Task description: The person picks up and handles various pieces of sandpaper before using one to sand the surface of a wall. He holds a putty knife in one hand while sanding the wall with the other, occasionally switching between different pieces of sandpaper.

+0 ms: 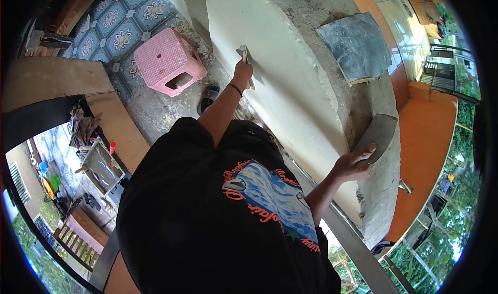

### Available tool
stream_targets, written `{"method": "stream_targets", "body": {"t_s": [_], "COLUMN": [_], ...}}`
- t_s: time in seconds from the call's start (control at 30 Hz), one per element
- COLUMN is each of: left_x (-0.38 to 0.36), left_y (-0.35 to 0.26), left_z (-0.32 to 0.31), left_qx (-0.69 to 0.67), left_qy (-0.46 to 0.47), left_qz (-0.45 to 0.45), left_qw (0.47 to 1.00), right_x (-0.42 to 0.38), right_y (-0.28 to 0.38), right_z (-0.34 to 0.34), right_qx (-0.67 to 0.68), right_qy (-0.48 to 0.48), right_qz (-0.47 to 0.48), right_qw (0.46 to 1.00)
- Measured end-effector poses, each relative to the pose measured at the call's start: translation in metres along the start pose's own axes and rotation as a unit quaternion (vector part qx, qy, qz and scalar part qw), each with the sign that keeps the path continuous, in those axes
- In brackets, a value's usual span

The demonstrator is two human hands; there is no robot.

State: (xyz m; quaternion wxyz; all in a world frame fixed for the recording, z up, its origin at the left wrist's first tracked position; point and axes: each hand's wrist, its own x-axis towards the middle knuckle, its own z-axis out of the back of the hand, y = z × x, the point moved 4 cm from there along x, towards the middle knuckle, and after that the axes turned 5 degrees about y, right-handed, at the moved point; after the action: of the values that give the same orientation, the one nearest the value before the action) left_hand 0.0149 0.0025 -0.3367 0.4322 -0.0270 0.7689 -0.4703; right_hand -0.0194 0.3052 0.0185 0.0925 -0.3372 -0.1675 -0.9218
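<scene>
My left hand [243, 73] is closed round the handle of a flat trowel [245, 53], whose edge lies close to the pale plastered wall [259, 29]. On the right, my right hand [355, 165] grips a grey curved plate [380, 137] between thumb and fingers, above the rough concrete ledge [381, 195]. Farther up the ledge lies a grey, smeared square board [358, 46]. Whether the trowel touches the wall cannot be made out.
A pink plastic stool [162, 60] stands on the floor to the left, beside a dark sandal [209, 97]. Blue patterned tiles [122, 37] lie behind it. A metal bar [358, 252] runs at the lower right, and a messy tray [101, 167] stands at the lower left.
</scene>
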Motion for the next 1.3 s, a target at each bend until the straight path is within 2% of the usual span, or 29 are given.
{"method": "stream_targets", "body": {"t_s": [0.03,0.1,0.13,0.17,0.23,0.3,0.33,0.43,0.5,0.57,0.6,0.63,0.7,0.77,0.83,0.9,0.93,0.97,1.0,1.1,1.17,1.27,1.3], "left_x": [-0.004,-0.067,-0.101,-0.134,-0.111,-0.077,-0.066,-0.089,-0.126,-0.172,-0.172,-0.139,-0.112,-0.103,-0.095,-0.126,-0.128,-0.136,-0.18,-0.112,-0.082,-0.096,-0.112], "left_y": [-0.011,-0.035,-0.048,-0.062,-0.052,-0.06,-0.07,-0.1,-0.098,-0.104,-0.109,-0.095,-0.12,-0.139,-0.131,-0.127,-0.116,-0.1,-0.135,-0.138,-0.158,-0.172,-0.17], "left_z": [-0.004,-0.036,-0.05,-0.061,-0.054,-0.031,-0.017,-0.021,-0.047,-0.066,-0.061,-0.05,-0.021,-0.001,-0.003,-0.031,-0.044,-0.055,-0.057,-0.017,0.015,0.014,0.003], "left_qx": [0.017,0.019,0.09,0.036,0.07,-0.079,-0.078,-0.08,0.04,0.031,0.05,0.033,-0.039,-0.085,-0.066,0.04,0.15,0.254,0.109,0.027,-0.036,-0.031,0.038], "left_qy": [-0.007,-0.064,-0.041,-0.003,-0.025,0.005,0.014,0.024,-0.043,-0.013,0.006,-0.036,-0.008,-0.029,0.003,-0.077,-0.134,-0.184,-0.016,-0.099,-0.097,-0.111,-0.118], "left_qz": [0.01,-0.124,-0.138,-0.152,-0.131,-0.048,-0.037,-0.039,-0.185,-0.279,-0.206,-0.176,-0.084,-0.028,-0.047,-0.218,-0.38,-0.523,-0.24,-0.204,-0.195,-0.171,-0.195], "left_qw": [1.0,0.99,0.985,0.988,0.989,0.996,0.996,0.996,0.981,0.96,0.977,0.983,0.996,0.996,0.997,0.972,0.903,0.793,0.965,0.973,0.975,0.978,0.973], "right_x": [0.0,0.003,0.004,0.005,0.004,0.004,0.004,0.004,0.005,0.007,0.007,0.007,0.007,0.006,0.004,0.006,0.007,0.008,0.009,0.009,0.008,0.007,0.009], "right_y": [0.002,0.011,0.017,0.019,0.017,0.013,0.012,0.016,0.02,0.022,0.023,0.023,0.021,0.022,0.02,0.02,0.022,0.024,0.026,0.029,0.023,0.025,0.027], "right_z": [0.001,0.001,0.003,0.005,0.003,0.003,0.002,0.004,0.006,0.006,0.005,0.005,0.008,0.008,0.01,0.007,0.008,0.01,0.012,0.015,0.012,0.013,0.013], "right_qx": [0.005,0.01,0.022,0.035,0.022,0.01,0.01,0.021,0.027,0.032,0.035,0.041,0.044,0.035,0.039,0.044,0.046,0.057,0.068,0.077,0.063,0.063,0.074], "right_qy": [0.005,0.005,0.005,0.006,0.002,-0.002,-0.001,-0.006,-0.007,0.002,0.001,-0.005,-0.013,-0.008,-0.005,0.001,0.0,-0.007,-0.015,-0.006,-0.014,-0.026,-0.032], "right_qz": [0.005,0.01,0.004,-0.001,0.008,0.018,0.026,0.03,0.026,-0.006,-0.007,0.002,0.007,0.024,0.011,-0.004,-0.008,-0.003,0.001,0.012,0.026,0.04,0.042], "right_qw": [1.0,1.0,1.0,0.999,1.0,1.0,1.0,0.999,0.999,0.999,0.999,0.999,0.999,0.999,0.999,0.999,0.999,0.998,0.998,0.997,0.998,0.997,0.996]}}
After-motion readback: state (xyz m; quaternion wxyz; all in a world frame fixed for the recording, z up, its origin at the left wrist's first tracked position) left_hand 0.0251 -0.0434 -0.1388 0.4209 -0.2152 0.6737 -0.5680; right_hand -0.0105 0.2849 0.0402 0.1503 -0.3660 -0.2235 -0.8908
